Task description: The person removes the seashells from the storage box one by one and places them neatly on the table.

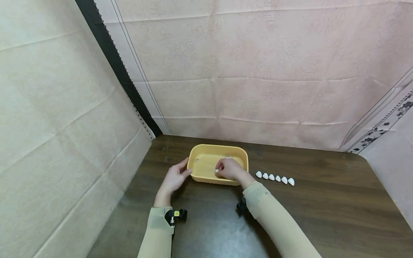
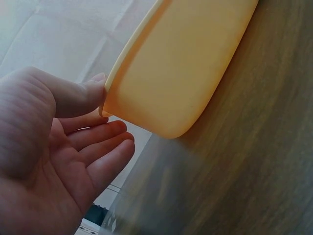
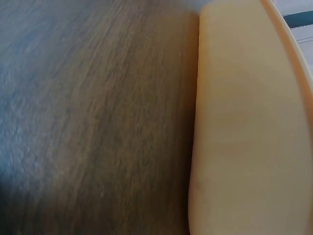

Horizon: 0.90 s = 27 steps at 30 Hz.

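Note:
A yellow plastic tray [image 1: 206,165] stands on the wooden table. My left hand [image 1: 174,178] holds its left end; in the left wrist view the thumb and index finger pinch the tray's rim [image 2: 115,71], the other fingers reaching out below. Inside the tray's right half, my right hand [image 1: 231,169] has its fingertips bent down around a small white pebble-like piece [image 1: 217,171]. Little of that piece shows. The right wrist view has only the tray's outer wall [image 3: 249,122] and tabletop, with the hand out of sight.
To the right of the tray, several white pebble-like pieces [image 1: 272,177] lie in a slanting row on the table [image 1: 326,200]. A small pale spot [image 1: 197,161] shows in the tray's left part. Cloth hangings [image 1: 258,71] enclose the back and sides.

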Each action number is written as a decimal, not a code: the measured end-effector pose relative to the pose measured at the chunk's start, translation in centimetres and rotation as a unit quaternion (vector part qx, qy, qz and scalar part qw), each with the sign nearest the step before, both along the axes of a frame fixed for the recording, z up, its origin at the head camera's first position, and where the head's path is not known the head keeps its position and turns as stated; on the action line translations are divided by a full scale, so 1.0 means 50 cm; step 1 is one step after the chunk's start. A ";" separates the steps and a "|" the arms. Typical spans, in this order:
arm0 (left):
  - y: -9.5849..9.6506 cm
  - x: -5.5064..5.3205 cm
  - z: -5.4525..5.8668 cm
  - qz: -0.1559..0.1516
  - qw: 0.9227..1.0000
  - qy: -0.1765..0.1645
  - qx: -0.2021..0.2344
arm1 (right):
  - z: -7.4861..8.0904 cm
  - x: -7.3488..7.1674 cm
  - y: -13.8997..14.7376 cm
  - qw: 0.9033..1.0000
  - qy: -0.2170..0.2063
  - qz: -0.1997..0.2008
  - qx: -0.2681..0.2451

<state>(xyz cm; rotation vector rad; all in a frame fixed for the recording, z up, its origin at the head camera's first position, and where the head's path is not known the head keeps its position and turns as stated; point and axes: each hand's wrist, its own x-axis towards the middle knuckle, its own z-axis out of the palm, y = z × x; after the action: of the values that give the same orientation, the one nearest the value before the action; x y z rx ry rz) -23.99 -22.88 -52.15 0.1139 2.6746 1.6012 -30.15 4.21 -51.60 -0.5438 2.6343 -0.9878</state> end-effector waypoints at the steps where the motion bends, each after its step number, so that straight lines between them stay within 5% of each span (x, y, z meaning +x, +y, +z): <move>1: 0.000 0.000 0.000 0.000 1.000 0.000 0.001 | 0.000 -0.001 0.000 1.000 0.001 -0.001 -0.002; 10: 0.000 0.000 0.003 0.003 1.000 -0.001 -0.003 | 0.010 -0.005 0.003 0.999 -0.007 -0.014 -0.051; 27: -0.001 0.000 0.000 0.002 1.000 -0.002 -0.001 | 0.034 0.006 0.056 0.984 0.094 -0.062 -0.139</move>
<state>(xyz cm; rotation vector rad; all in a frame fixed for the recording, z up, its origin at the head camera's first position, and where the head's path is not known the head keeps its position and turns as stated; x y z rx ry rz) -24.02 -22.93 -52.17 0.1063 2.6756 1.5986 -29.85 7.01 -49.88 -0.5647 2.7386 -1.4221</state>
